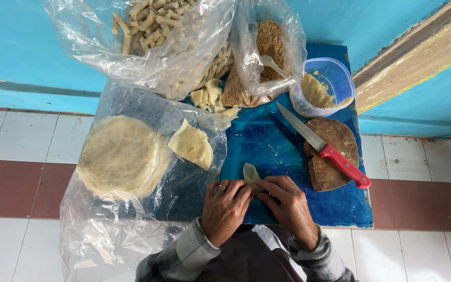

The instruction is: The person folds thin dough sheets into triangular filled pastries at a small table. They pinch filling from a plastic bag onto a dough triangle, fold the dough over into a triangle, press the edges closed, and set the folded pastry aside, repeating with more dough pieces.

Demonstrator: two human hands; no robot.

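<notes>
My left hand (224,209) and my right hand (288,204) meet at the near edge of a small blue table (283,149). Together they pinch a small pale piece of thin dough wrapper (250,173), folded between the fingertips. A ring sits on my left hand. To the left, a round stack of thin wrappers (121,155) lies on clear plastic, with a folded wrapper piece (191,145) beside it.
A red-handled knife (323,147) rests across a round wooden board (335,151). Behind are a clear tub of pale filling (319,89), a bag of brown crumbs with a spoon (270,49), and a bag of rolled pieces (152,26). White and red-brown floor tiles surround the table.
</notes>
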